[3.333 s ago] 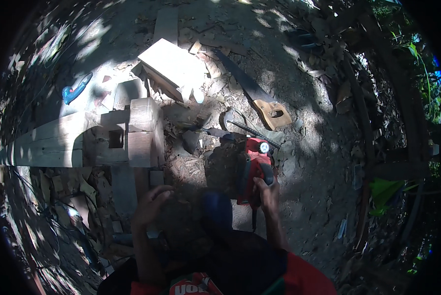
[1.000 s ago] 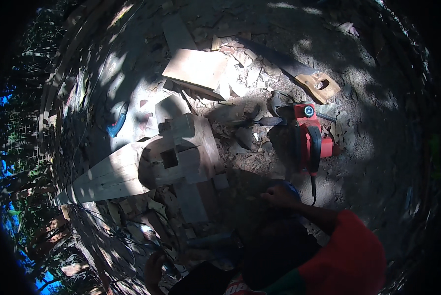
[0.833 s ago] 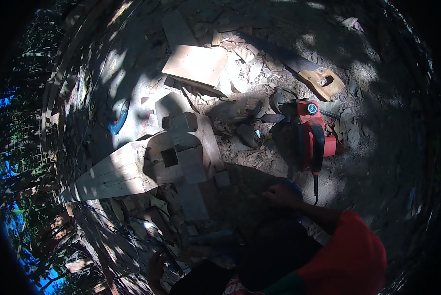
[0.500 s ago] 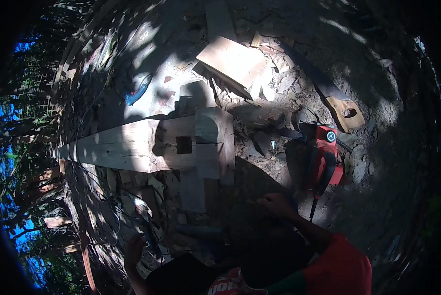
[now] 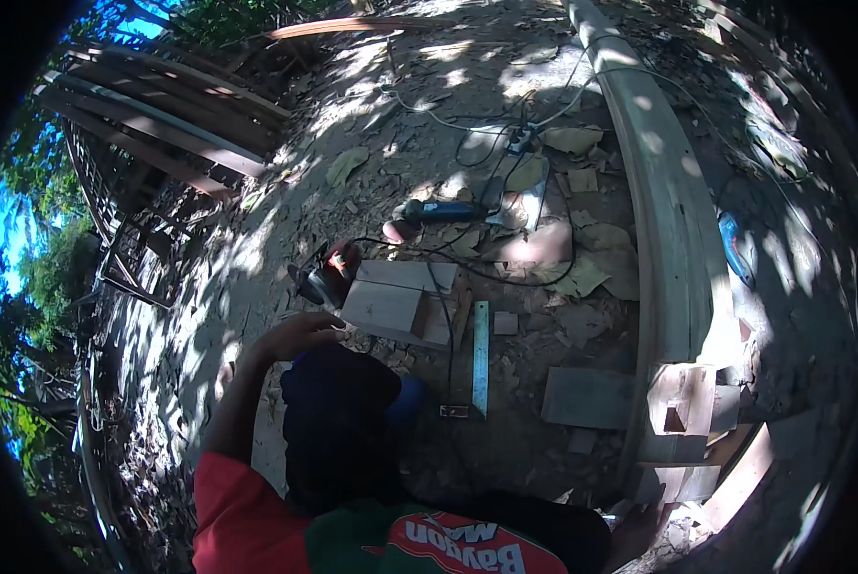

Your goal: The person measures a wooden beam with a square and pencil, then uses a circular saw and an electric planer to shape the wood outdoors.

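My left hand reaches out at the left, its fingers stretched toward the near left corner of a pale wooden board. Whether they touch the board I cannot tell. Just beyond the fingers lies a red and black power tool. A smaller wood block rests on or against the board. At the lower right my right hand is in deep shade beside the near end of a long timber beam; its fingers are hard to make out. A square hole shows in a wood face near that end.
A metal try square lies on the ground between board and beam. Farther off are a blue power tool, tangled cords and a plug block. A blue-handled tool lies right of the beam. Stacked planks stand far left.
My view has swung left, so the beam now runs along the right side. The red drill and the handsaw have left the picture. My left hand has come up beside the board.
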Demonstrator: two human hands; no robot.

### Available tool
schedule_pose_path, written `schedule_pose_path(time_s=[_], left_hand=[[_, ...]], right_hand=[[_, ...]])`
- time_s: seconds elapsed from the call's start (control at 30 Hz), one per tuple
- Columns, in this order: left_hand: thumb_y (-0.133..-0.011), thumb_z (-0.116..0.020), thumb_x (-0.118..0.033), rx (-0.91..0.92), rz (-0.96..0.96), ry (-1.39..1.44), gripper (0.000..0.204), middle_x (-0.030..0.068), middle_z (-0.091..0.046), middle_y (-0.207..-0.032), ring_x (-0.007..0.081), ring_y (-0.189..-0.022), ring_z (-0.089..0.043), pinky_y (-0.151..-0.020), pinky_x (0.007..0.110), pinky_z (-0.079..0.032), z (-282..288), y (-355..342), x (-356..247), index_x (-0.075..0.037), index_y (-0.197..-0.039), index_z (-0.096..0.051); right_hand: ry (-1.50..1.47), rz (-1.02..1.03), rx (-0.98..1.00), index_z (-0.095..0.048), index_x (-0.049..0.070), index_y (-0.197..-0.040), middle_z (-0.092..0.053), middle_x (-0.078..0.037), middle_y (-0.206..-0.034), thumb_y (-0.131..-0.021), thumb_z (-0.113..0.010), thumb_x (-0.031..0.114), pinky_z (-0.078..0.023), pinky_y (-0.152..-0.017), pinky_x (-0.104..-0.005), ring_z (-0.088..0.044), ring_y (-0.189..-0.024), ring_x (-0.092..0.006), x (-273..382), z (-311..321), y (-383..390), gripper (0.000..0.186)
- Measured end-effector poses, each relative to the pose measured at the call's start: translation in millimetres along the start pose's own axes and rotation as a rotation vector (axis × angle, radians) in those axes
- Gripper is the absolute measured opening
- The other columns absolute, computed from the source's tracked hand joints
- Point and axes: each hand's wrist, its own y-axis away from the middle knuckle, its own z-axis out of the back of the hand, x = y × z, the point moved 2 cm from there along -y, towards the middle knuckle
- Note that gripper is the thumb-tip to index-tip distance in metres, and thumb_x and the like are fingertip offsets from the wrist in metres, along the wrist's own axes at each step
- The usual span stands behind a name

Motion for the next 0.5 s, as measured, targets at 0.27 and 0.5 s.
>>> schedule_pose_path(time_s=[0.27,0.5], left_hand=[[-0.095,-0.059,-0.028,-0.08,-0.028,0.446,0.034,0.0097,-0.069,-0.1,0.0162,-0.095,-0.065,-0.087,0.032,-0.049,-27,-35,44,0.0,-0.111,-0.067],[-0.091,-0.059,-0.039,-0.45,-0.268,0.216,0.042,0.0138,-0.07,-0.105,0.0255,-0.092,-0.067,-0.081,0.036,-0.05,88,-347,70,-0.001,-0.104,-0.067]], right_hand=[[-0.128,-0.115,0.021,-0.03,-0.002,-0.146,-0.046,-0.019,-0.14,-0.098,-0.05,0.018,-0.041,-0.106,-0.046,-0.049,-0.124,-0.0314,26,-3,-28,0.055],[-0.334,-0.192,0.07,-0.029,-0.002,-0.145,-0.045,-0.022,-0.137,-0.095,-0.057,0.017,-0.043,-0.105,-0.0513,-0.049,-0.122,-0.034,53,28,-27,0.06]])
